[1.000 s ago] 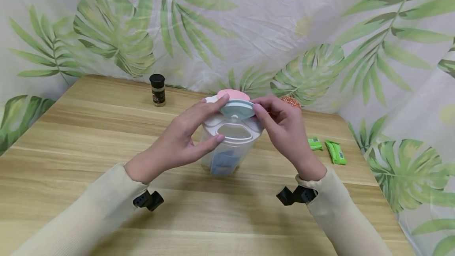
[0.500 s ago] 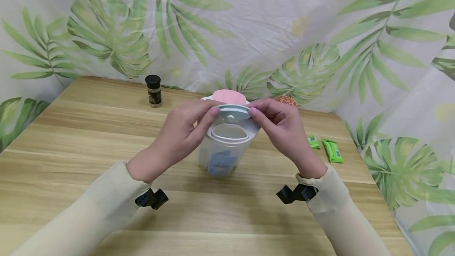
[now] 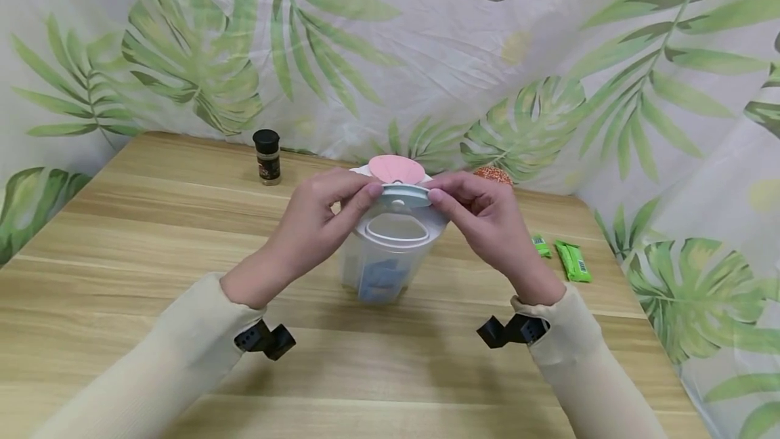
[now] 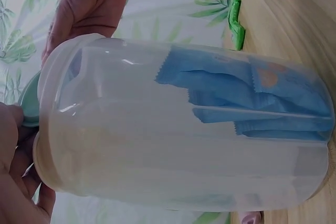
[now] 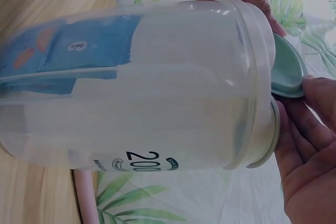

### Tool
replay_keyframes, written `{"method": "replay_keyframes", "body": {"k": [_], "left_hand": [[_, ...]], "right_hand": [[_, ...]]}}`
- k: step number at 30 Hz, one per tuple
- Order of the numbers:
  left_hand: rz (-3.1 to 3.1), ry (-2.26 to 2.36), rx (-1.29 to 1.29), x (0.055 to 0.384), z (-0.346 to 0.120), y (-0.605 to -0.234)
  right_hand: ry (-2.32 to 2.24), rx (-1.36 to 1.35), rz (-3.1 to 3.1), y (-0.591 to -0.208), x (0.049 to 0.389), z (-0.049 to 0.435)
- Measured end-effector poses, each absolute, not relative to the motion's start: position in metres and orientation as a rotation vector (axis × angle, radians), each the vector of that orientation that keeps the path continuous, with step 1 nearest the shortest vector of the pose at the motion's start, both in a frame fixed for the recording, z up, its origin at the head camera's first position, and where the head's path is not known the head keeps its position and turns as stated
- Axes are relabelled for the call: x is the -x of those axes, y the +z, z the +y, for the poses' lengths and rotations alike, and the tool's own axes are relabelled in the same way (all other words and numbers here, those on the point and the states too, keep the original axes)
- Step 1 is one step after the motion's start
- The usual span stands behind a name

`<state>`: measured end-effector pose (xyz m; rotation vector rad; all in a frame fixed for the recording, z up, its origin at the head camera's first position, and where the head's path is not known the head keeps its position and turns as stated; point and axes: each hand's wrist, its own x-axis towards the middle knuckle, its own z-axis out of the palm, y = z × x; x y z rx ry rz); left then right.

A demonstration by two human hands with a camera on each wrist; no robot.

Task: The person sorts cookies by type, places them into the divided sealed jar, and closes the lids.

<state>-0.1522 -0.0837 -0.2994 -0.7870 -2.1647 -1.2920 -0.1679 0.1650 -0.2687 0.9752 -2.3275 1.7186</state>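
Note:
A clear plastic storage container (image 4: 131, 108) with a whitish top stands upright on the table, blue packets (image 4: 220, 82) inside its lower part. Its pale green flip lid (image 3: 405, 195) is raised, baring the opening at the front of the top. My left hand (image 3: 311, 225) pinches the left edge of this lid between thumb and fingers. At the opposite edge, the thumb and forefinger of my right hand (image 3: 490, 222) pinch it too. A pink disc (image 3: 396, 168) shows just behind the lid in the head view.
A spice jar (image 3: 267, 158) with a black cap stands at the back left of the wooden table (image 3: 152, 222). To the right lie two green packets (image 3: 573, 261). An orange-red speckled thing (image 3: 495, 175) shows behind my right hand. A leaf-patterned cloth (image 3: 426, 53) hangs behind.
My left thumb has risen from beside the opening to the lid's left edge, and the left fingers have closed in there. The lid now looks more edge-on. My right hand keeps its pinch.

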Motion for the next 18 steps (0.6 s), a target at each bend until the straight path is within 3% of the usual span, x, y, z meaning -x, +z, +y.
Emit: {"method": "replay_keyframes", "body": {"k": [9, 18], "left_hand": [[-2.237, -1.437, 0.885, 0.153, -0.095, -0.298], [-2.356, -1.475, 1.043, 0.157, -0.105, -0.294]], "right_hand": [[1.727, -1.044, -2.44, -0.265, 0.167, 0.173], [1.741, -1.329, -2.427, -0.265, 0.173, 0.185]]}}
